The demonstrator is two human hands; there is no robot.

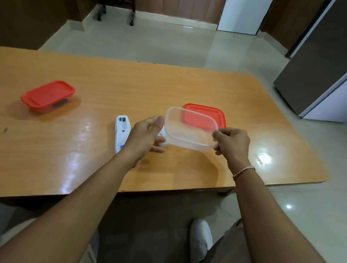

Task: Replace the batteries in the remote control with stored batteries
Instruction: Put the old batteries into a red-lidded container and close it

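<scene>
The white remote control (122,133) lies face down on the wooden table (131,85), its battery compartment uncovered at the far end. My right hand (232,144) grips the near right rim of a clear plastic container (190,130) and holds it tilted above the table; it looks empty. My left hand (143,134) is cupped against the container's lower left corner, thumb up and fingers apart, with nothing visible in it. The container's red lid (209,113) lies flat behind it. A small white piece (161,133) shows between my left hand and the container.
A second clear container with a red lid (48,95) on it sits at the far left of the table, something dark inside. The table's near edge runs just beyond my knees. A grey cabinet (322,64) stands on the floor to the right.
</scene>
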